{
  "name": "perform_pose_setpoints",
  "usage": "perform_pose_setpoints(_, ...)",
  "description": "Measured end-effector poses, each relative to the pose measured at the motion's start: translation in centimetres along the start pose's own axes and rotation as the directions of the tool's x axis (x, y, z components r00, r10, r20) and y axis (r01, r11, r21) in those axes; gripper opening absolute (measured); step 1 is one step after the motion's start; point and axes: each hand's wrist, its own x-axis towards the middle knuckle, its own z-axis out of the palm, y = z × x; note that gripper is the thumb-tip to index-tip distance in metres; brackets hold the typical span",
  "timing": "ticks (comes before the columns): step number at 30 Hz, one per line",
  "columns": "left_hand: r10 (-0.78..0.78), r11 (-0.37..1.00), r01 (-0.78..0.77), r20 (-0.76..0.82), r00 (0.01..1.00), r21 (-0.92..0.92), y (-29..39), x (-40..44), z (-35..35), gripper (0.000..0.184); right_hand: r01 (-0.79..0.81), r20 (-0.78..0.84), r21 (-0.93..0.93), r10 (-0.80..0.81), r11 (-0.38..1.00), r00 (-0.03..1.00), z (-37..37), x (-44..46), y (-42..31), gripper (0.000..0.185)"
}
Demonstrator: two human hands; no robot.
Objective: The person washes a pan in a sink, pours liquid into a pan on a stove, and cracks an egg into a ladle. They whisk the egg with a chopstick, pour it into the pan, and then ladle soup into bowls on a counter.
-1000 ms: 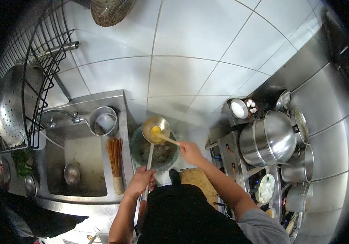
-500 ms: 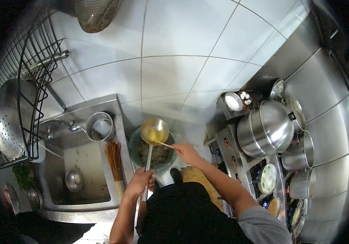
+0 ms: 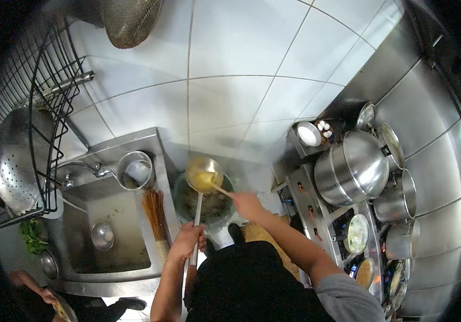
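Note:
My left hand (image 3: 186, 241) is wrapped round the long handle of a metal ladle (image 3: 204, 167), whose bowl is held level over a green tub (image 3: 225, 217). Yellow egg-like liquid (image 3: 204, 181) lies in the bowl. Blurred by motion, my right hand (image 3: 247, 206) grips a thin wooden stick (image 3: 221, 189), its far end in the yellow liquid. Dark contents in the tub are partly hidden beneath the ladle.
A sink (image 3: 117, 214) with a stick whisk (image 3: 155, 217) on its rim is at left. A co-worker's arm (image 3: 29, 284) holds a dish at lower left. Right, a large steamer (image 3: 348, 169) and several pans stand by lit burners.
The stick has shifted within the ladle bowl as my right hand moved. The view has tilted slightly. A co-worker's arm with a dish has come into view at lower left.

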Motion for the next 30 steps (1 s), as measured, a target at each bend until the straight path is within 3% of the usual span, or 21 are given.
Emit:
perform_pose_setpoints(4, 0.016, 1.000, -0.017, 0.077, 0.997, 0.004, -0.4, 0.1, -1.1, 0.018, -0.055, -0.099, -0.034, 0.052, 0.998, 0.994, -5.4, -0.7, -3.8, 0.023)
perform_pose_setpoints(5, 0.049, 0.994, -0.053, 0.046, 0.998, 0.097, -0.4, 0.3, -1.2, 0.019, -0.009, -0.222, 0.030, 0.016, 0.999, 0.975, -7.6, -1.0, -4.7, 0.023)
perform_pose_setpoints(8, 0.000, 0.998, 0.004, 0.060, 0.998, -0.056, -0.5, 0.9, -1.4, 0.020, 0.054, -0.493, 0.179, 0.042, 0.982, 0.869, -8.6, -1.5, -6.1, 0.026)
perform_pose_setpoints(10, -0.010, 0.992, 0.023, 0.109, 0.994, -0.120, -0.5, 1.3, -1.9, 0.020, 0.025, -0.253, -0.004, -0.025, 1.000, 0.967, -3.7, -2.6, -2.9, 0.026)
perform_pose_setpoints(12, 0.019, 0.997, -0.013, 0.083, 0.996, -0.074, -0.6, 1.3, -2.4, 0.021, 0.015, -0.153, 0.022, -0.012, 1.000, 0.988, -0.4, -3.3, -0.2, 0.020)
perform_pose_setpoints(13, 0.055, 0.998, -0.051, 0.113, 0.992, -0.037, -1.2, 2.9, -3.5, 0.022, 0.034, -0.184, 0.009, -0.032, 0.999, 0.982, -2.7, -2.1, -1.0, 0.020)
perform_pose_setpoints(14, 0.081, 0.997, -0.078, 0.120, 0.989, -0.028, 0.0, 2.9, -3.1, 0.022, 0.033, -0.317, 0.134, 0.011, 0.990, 0.948, -7.1, -1.9, -3.7, 0.016)
perform_pose_setpoints(15, 0.008, 0.997, -0.002, 0.089, 0.996, -0.071, 0.4, 1.9, -2.7, 0.024, 0.042, -0.426, 0.271, 0.081, 0.962, 0.901, -11.4, -2.0, -6.4, 0.013)
perform_pose_setpoints(16, -0.067, 0.991, 0.073, 0.057, 0.996, -0.116, 0.8, 1.2, -2.5, 0.027, 0.190, -0.601, 0.111, -0.086, 0.976, 0.795, -16.5, -0.5, -8.2, 0.009)
perform_pose_setpoints(18, -0.059, 0.988, 0.070, 0.083, 0.995, -0.138, 0.8, 1.8, -2.5, 0.025, 0.374, -0.770, 0.033, -0.215, 0.927, 0.601, -26.5, 2.7, -11.1, 0.021)
perform_pose_setpoints(19, -0.059, 0.982, 0.078, 0.115, 0.992, -0.172, 0.5, 2.5, -2.7, 0.022, 0.348, -0.788, 0.042, -0.183, 0.937, 0.588, -32.3, 3.6, -14.6, 0.020)
perform_pose_setpoints(21, -0.058, 0.968, 0.092, 0.152, 0.987, -0.233, -0.7, 4.8, -3.5, 0.020, 0.395, -0.854, -0.263, -0.403, 0.880, 0.328, -40.3, 7.9, -18.6, 0.022)
perform_pose_setpoints(22, -0.072, 0.964, 0.095, 0.103, 0.992, -0.248, -0.8, 5.3, -3.1, 0.022, 0.446, -0.842, -0.324, -0.469, 0.834, 0.267, -43.1, 10.7, -20.1, 0.023)
perform_pose_setpoints(23, -0.086, 0.959, 0.097, 0.054, 0.995, -0.267, -0.7, 5.6, -2.4, 0.023, 0.393, -0.807, -0.398, -0.520, 0.829, 0.280, -45.1, 13.0, -21.7, 0.023)
perform_pose_setpoints(25, -0.020, 0.974, 0.029, 0.039, 0.999, -0.225, 0.4, 4.3, 0.1, 0.025, 0.339, -0.620, -0.569, -0.662, 0.749, 0.421, -47.1, 17.7, -24.2, 0.026)
perform_pose_setpoints(27, 0.119, 0.985, -0.124, -0.053, 0.992, -0.117, -0.2, 4.4, 1.2, 0.021, 0.371, -0.300, -0.702, -0.725, 0.608, 0.621, -47.7, 20.8, -26.5, 0.027)
perform_pose_setpoints(28, 0.170, 0.985, -0.171, -0.082, 0.982, -0.010, 0.4, 3.7, 2.4, 0.022, 0.315, -0.394, -0.739, -0.761, 0.595, 0.515, -46.8, 21.3, -27.1, 0.028)
perform_pose_setpoints(29, 0.199, 0.974, -0.203, -0.054, 0.979, -0.096, -0.7, 5.5, 1.7, 0.024, 0.251, -0.472, -0.765, -0.782, 0.593, 0.408, -45.9, 21.0, -27.2, 0.028)
perform_pose_setpoints(30, 0.218, 0.976, -0.217, -0.055, 0.974, 0.020, -1.8, 7.8, 0.6, 0.025, 0.263, -0.549, -0.753, -0.797, 0.603, 0.253, -45.7, 20.0, -27.2, 0.024)
